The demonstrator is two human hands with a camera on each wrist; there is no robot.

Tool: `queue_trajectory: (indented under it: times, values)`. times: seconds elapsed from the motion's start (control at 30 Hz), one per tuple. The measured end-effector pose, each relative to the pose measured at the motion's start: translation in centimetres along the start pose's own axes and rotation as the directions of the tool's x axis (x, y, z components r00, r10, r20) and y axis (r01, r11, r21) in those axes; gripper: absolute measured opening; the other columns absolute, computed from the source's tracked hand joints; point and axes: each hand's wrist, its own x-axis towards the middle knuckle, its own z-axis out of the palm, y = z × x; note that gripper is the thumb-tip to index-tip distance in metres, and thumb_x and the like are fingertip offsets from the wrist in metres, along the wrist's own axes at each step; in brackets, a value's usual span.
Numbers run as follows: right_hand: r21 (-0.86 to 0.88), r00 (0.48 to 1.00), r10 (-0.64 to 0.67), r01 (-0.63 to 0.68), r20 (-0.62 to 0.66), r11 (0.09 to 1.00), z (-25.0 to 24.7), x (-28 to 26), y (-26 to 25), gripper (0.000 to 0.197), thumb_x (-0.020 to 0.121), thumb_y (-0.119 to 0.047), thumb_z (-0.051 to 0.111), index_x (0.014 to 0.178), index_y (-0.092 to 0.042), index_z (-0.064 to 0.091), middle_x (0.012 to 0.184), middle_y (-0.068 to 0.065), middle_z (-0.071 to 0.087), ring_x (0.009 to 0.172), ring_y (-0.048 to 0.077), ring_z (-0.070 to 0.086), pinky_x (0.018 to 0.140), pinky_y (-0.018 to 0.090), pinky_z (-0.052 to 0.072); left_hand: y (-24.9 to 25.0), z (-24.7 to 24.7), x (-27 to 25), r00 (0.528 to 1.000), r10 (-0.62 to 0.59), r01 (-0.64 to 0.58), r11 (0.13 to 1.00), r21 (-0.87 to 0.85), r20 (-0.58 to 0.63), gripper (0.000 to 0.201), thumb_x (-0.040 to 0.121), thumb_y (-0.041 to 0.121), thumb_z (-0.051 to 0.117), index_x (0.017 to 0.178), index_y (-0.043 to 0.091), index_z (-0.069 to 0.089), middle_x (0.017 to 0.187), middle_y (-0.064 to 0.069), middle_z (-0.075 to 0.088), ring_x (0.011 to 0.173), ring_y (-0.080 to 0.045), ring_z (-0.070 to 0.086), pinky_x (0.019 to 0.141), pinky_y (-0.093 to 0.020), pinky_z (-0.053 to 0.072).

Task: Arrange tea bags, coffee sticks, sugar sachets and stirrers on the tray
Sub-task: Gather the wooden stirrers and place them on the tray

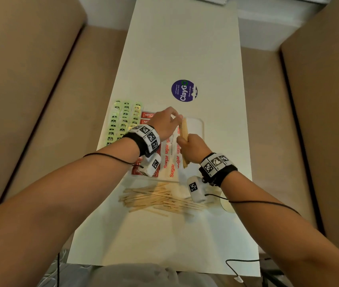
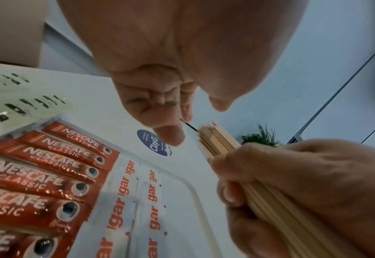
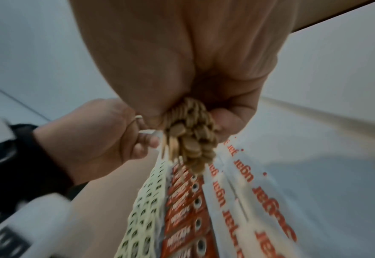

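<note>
My right hand (image 1: 191, 145) grips a bundle of wooden stirrers (image 1: 184, 129) held over the clear tray (image 1: 202, 125), above its bare right part. My left hand (image 1: 168, 121) hovers at the bundle's far end with its fingers curled and holds nothing; in the left wrist view a small gap shows between a fingertip (image 2: 171, 137) and the bundle (image 2: 217, 139). On the tray lie green tea bags (image 1: 123, 121) at the left, then red coffee sticks (image 2: 49, 174), then white sugar sachets (image 1: 171, 156). The bundle's near ends (image 3: 191, 139) stick out below my right fist.
A loose pile of stirrers (image 1: 158, 198) lies on the white table just in front of the tray. A purple round sticker (image 1: 184, 90) sits beyond the tray. Beige sofa cushions flank the narrow table on both sides. Wrist-camera cables trail along my forearms.
</note>
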Motion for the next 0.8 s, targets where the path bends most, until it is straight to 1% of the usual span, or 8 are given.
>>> queue_trajectory:
  times: [0.07,0.13,0.23,0.37,0.47,0.63,0.73,0.8]
  values:
    - [-0.015,0.998,0.050,-0.051,-0.040,0.999,-0.5,1.4,0.0,0.039,0.099,-0.034,0.047,0.070,-0.009,0.049,0.065,0.008,0.056,0.056,0.024,0.053,0.059,0.033,0.045,-0.5,0.1,1.0,1.000,-0.001,0.001,0.993,0.114,0.001,0.027,0.100,0.039,0.048,0.117,0.020,0.059,0.104,-0.001,0.067,0.086,-0.019,0.063,0.070,-0.031,0.049]
    - [-0.034,0.994,0.094,-0.096,-0.059,0.995,-1.0,2.5,0.0,0.039,0.098,-0.033,0.048,0.068,-0.009,0.047,0.064,0.008,0.053,0.055,0.024,0.050,0.056,0.031,0.041,-1.1,0.5,1.9,0.999,0.000,-0.007,0.981,0.196,0.035,0.025,0.099,0.033,0.050,0.119,0.020,0.059,0.106,-0.002,0.069,0.091,-0.021,0.064,0.079,-0.035,0.054]
    - [-0.046,0.988,0.141,-0.144,-0.061,0.988,-1.4,3.9,0.3,0.039,0.099,-0.034,0.049,0.068,-0.011,0.047,0.064,0.006,0.053,0.053,0.021,0.048,0.053,0.028,0.038,-1.8,1.4,3.2,0.994,0.046,-0.073,0.953,0.295,0.098,0.028,0.098,0.031,0.055,0.124,0.019,0.058,0.114,-0.001,0.068,0.100,-0.022,0.062,0.087,-0.036,0.052]
    - [-0.091,0.976,0.205,-0.211,-0.076,0.973,-1.7,5.4,0.9,0.037,0.100,-0.032,0.050,0.070,-0.010,0.049,0.065,0.005,0.056,0.053,0.020,0.051,0.051,0.028,0.039,-2.5,2.8,5.1,0.982,0.107,-0.165,0.885,0.435,0.155,0.039,0.096,0.033,0.057,0.133,0.021,0.056,0.130,-0.004,0.059,0.119,-0.025,0.054,0.100,-0.042,0.047]
    - [-0.131,0.966,0.243,-0.253,-0.086,0.959,-1.7,6.5,1.2,0.034,0.100,-0.030,0.050,0.071,-0.011,0.049,0.066,0.004,0.055,0.054,0.018,0.052,0.048,0.027,0.037,-2.8,3.8,6.4,0.979,0.119,-0.187,0.841,0.508,0.163,0.044,0.095,0.036,0.056,0.137,0.023,0.053,0.138,-0.004,0.053,0.129,-0.027,0.045,0.106,-0.046,0.041]
    - [-0.182,0.954,0.276,-0.294,-0.116,0.938,-1.4,8.3,1.9,0.035,0.101,-0.029,0.051,0.070,-0.014,0.048,0.068,0.003,0.054,0.057,0.017,0.052,0.049,0.028,0.038,-3.6,5.5,7.2,0.982,0.118,-0.180,0.827,0.532,0.149,0.048,0.093,0.040,0.057,0.139,0.028,0.050,0.148,-0.003,0.042,0.140,-0.026,0.030,0.111,-0.048,0.032]
    - [-0.215,0.946,0.293,-0.318,-0.141,0.923,-1.2,8.9,2.3,0.034,0.100,-0.030,0.052,0.069,-0.016,0.047,0.067,0.002,0.054,0.057,0.017,0.053,0.051,0.028,0.042,-3.9,6.1,7.4,0.980,0.100,-0.180,0.812,0.555,0.172,0.051,0.093,0.043,0.057,0.141,0.031,0.047,0.158,-0.005,0.028,0.149,-0.032,0.013,0.118,-0.053,0.020]
    - [-0.231,0.938,0.302,-0.335,-0.167,0.913,-1.2,9.2,2.4,0.034,0.099,-0.030,0.052,0.068,-0.016,0.048,0.067,0.002,0.054,0.057,0.017,0.054,0.053,0.029,0.043,-3.9,6.2,7.6,0.978,0.079,-0.176,0.804,0.569,0.191,0.051,0.094,0.043,0.055,0.143,0.032,0.044,0.162,-0.007,0.020,0.151,-0.035,0.003,0.120,-0.056,0.012]
